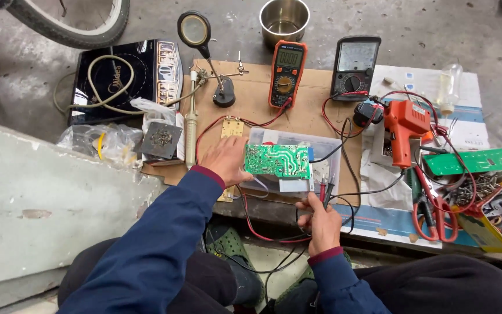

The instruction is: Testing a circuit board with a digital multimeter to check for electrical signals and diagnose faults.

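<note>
Dark blue sleeves frame the right hand (319,221), clenched around red and black probes (325,191), while the left hand (226,160) grips the edge of a green circuit board (277,160) above a clear plastic box (323,152) on the table. Tangled test leads (262,232) could snag and tip the orange multimeter (286,72); a slipping probe tip may bridge solder joints.

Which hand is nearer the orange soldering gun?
Right. The right hand, holding the probes, sits below-left of the orange soldering gun; the left hand is farther left, gripping the green circuit board.
</note>
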